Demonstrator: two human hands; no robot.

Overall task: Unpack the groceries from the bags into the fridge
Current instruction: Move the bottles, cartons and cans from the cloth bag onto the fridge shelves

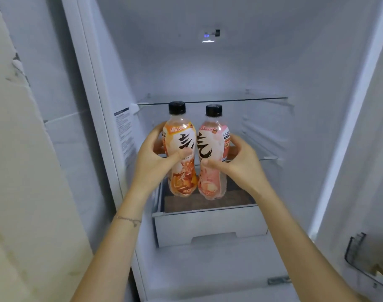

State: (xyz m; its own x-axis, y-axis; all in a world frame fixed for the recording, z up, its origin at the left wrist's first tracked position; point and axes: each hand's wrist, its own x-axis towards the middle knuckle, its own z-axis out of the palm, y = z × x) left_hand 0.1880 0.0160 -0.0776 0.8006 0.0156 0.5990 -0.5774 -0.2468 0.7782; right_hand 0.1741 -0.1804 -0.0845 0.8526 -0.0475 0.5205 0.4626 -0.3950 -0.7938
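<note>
Currently: orange bottle (179, 136), black cap, upright, gripped by the left hand (151, 164) with fingers curled round it; pink bottle (210, 179), black cap, upright just beside it, gripped likewise by the right hand (242, 164); both held inside the fridge (208, 68), above the white drawer (208, 225).

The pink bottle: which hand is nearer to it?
Right. The right hand grips the pink bottle itself; the left hand holds the orange bottle beside it.
</note>
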